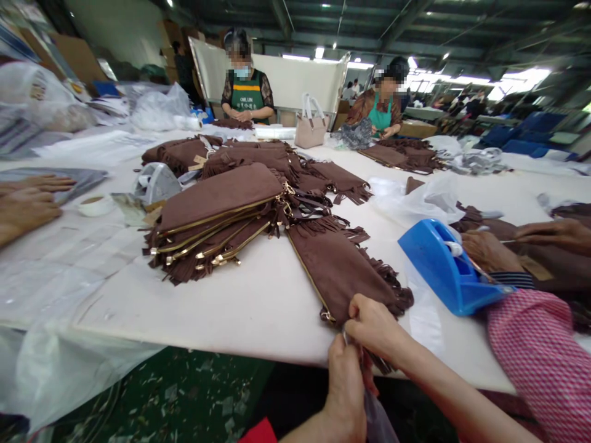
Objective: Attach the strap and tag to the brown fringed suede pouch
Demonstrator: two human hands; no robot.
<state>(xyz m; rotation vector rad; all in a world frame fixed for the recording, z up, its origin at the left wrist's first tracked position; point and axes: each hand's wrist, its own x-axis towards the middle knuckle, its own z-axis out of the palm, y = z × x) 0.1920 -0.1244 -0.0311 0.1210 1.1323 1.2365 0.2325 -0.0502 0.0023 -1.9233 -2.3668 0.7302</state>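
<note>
At the table [258, 307] edge: left hand [345, 384] and right hand [375, 326] pinching the near end of a brown fringed pouch [339, 267] flat on the white top. Beside it, stacked pouches [217, 224]; blue tape dispenser [446, 267] just right.

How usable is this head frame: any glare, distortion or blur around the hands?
Head view: wide-angle bending curves the table edge; ceiling lamps and far windows blow out white, yet the table is evenly lit with soft shadows; the left hand and right hand on the brown pouch look reasonably sharp.
</note>
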